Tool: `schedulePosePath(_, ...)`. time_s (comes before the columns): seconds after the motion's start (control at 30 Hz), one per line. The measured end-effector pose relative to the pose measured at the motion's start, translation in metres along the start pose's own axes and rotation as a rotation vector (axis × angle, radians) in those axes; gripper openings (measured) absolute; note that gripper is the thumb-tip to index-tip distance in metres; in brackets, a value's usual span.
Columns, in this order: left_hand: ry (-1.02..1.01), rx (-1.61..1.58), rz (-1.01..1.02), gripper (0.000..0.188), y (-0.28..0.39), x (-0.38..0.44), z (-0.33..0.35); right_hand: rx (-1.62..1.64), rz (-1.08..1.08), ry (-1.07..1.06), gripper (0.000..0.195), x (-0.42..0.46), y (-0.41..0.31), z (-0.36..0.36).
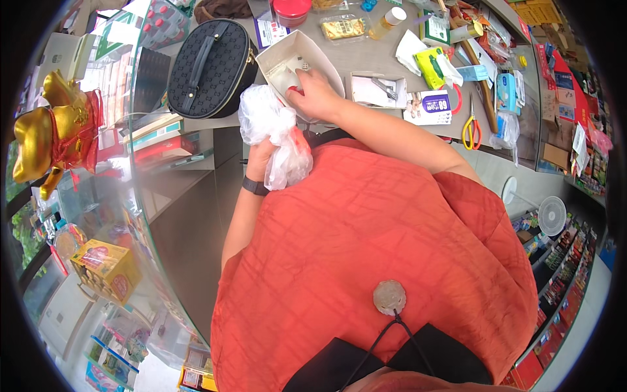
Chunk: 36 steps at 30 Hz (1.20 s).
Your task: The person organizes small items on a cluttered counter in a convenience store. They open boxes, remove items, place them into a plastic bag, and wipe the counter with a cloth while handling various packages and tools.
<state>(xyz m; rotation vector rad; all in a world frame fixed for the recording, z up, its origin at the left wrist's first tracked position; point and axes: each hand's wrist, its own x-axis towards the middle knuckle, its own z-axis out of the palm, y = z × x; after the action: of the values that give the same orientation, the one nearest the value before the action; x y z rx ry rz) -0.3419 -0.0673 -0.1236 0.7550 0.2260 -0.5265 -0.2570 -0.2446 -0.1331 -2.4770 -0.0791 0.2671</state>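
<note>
My left hand (263, 156), with a dark band on its wrist, grips a crumpled clear plastic bag (268, 115) against the front of my red top. Something red and white shows through the bag's side. My right hand (316, 94) reaches into an open white cardboard box (327, 59) at the counter's near edge. A small red thing (296, 90) shows at its fingers; whether they hold it I cannot tell. Beyond the fingertips a small white die (304, 65) lies inside the box. The bag's upper part is close against the box's left side.
Left of the box stands a black handled case (210, 68). To the right are a shallow box (377, 90) with a metal tool, scissors (471, 128) and a tissue pack (433, 68). A glass display case (161, 235) runs along my left, near a golden cat figurine (59, 132).
</note>
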Motion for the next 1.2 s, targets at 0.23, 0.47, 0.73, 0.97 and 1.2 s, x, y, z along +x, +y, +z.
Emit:
schedulePosePath(0.23,-0.01,0.118,0.009,0.053,-0.002,-0.002,-0.006,-0.104,-0.186,-0.021,0.04,0.026,-0.014,-0.017)
schedulePosePath(0.47,0.058,0.168,0.053,0.036,0.022,-0.022,0.011,-0.257,-0.417,0.202,0.035,0.012,-0.035,-0.054)
schedulePosePath(0.73,0.033,0.206,0.007,0.035,0.045,-0.025,0.023,-0.163,0.079,-0.018,0.024,0.004,0.022,-0.069)
schedulePosePath(0.97,-0.082,0.429,-0.025,0.038,0.058,0.008,0.028,-0.024,0.169,0.295,0.021,-0.077,0.033,-0.139)
schedulePosePath(1.2,-0.337,0.791,-0.17,0.04,0.036,0.075,0.076,0.051,0.616,0.569,0.025,-0.231,0.102,-0.181)
